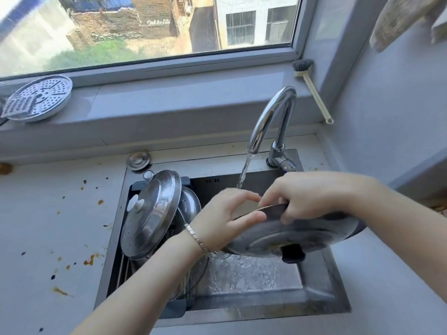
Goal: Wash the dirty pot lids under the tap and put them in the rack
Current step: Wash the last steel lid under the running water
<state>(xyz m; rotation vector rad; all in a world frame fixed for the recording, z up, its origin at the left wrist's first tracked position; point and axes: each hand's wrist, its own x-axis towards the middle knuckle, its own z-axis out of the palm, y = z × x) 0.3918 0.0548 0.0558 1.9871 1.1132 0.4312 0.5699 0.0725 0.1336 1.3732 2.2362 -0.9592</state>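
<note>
A large steel pot lid (297, 234) with a black knob is held tilted over the sink, its top side facing me, under the running tap (271, 117). My left hand (225, 218) grips its far left rim, thumb on the edge. My right hand (312, 197) holds the upper rim from the right. Water streams down just behind my left hand. In the rack (169, 308) on the sink's left side stands a steel lid with a white knob (150, 213), leaning upright, with another steel lid (189, 204) behind it.
The steel sink (321, 286) has wet, foamy water at its bottom. A small round drain cover (138, 160) lies behind the rack. A perforated steamer plate (38, 97) rests on the window sill. A dish brush (312, 88) leans in the right corner. The counter (48, 226) is spattered with brown stains.
</note>
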